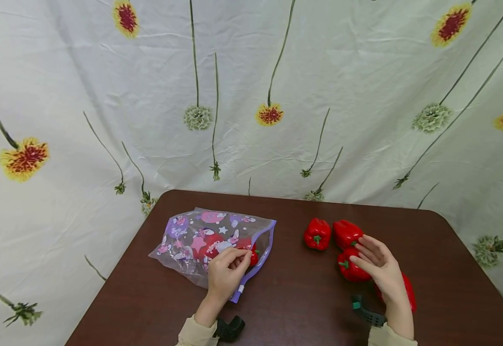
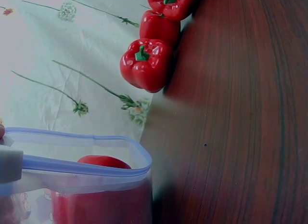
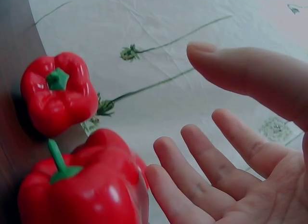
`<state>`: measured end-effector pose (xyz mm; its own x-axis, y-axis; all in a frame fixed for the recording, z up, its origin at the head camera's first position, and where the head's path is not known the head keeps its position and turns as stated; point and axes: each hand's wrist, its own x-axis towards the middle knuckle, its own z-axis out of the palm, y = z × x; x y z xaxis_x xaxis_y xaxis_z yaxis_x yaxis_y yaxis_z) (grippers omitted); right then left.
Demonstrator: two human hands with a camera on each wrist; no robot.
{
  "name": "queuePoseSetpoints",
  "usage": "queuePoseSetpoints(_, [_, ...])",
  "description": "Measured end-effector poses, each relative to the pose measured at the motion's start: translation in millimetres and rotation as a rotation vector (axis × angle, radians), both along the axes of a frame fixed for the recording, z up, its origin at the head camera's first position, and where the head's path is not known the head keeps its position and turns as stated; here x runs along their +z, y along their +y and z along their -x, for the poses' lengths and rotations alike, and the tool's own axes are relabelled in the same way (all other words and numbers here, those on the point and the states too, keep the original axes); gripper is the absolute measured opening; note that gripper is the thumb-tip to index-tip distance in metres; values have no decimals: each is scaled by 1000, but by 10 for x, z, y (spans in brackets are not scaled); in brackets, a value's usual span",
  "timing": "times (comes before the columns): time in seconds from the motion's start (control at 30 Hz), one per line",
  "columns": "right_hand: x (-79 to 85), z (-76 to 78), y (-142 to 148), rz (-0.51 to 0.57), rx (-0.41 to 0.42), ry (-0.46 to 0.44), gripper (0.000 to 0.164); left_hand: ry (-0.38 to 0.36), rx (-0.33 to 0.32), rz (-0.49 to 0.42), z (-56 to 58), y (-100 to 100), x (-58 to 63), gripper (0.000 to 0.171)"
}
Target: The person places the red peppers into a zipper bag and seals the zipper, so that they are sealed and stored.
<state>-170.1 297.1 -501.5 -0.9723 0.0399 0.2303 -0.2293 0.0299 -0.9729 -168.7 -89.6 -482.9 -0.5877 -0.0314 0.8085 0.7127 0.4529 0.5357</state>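
My left hand pinches the upper rim of a clear zip bag printed with pink and purple cartoon figures. Its purple-edged mouth gapes toward the right, and red bell peppers lie inside; their number is unclear. In the left wrist view, the blue-edged bag mouth stands apart around a red pepper. My right hand, fingers spread and holding nothing, hovers beside a bell pepper with a green stem. The right wrist view shows that palm next to the peppers; contact is unclear.
Two more bell peppers, one at the left and one behind, stand on the dark brown table. Another pepper is partly hidden by my right wrist. A flower-printed cloth hangs behind the table.
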Motion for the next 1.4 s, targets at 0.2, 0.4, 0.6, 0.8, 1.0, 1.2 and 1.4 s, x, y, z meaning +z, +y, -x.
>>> queuePoseSetpoints(0.2, [-17, -18, 76, -30, -97, -71, 71, -10, -3, 1, -10, 4, 5, 14])
queuePoseSetpoints(0.4, [230, -199, 9, -38, -131, -78, 62, -11, -4, 4, -15, 5, 11, 14])
queuePoseSetpoints(0.6, [92, -156, 147, -10, -187, -109, 69, -17, -2, 7, -16, 6, 6, 15])
queuePoseSetpoints(0.8, [-36, -89, 238, -128, -234, -168, 79, -28, 4, 16, -26, 6, 9, 16])
queuePoseSetpoints(1.0, [-2, -89, 225, -244, -187, -191, 79, -34, -7, 7, -28, 9, 5, 13])
queuePoseSetpoints(1.2, [-5, -91, 228, -256, -214, -140, 77, -44, 1, 16, -22, 8, -5, 13])
queuePoseSetpoints(1.4, [7, -80, 207, -244, -199, -139, 76, -32, -2, 12, -19, 6, -15, 14])
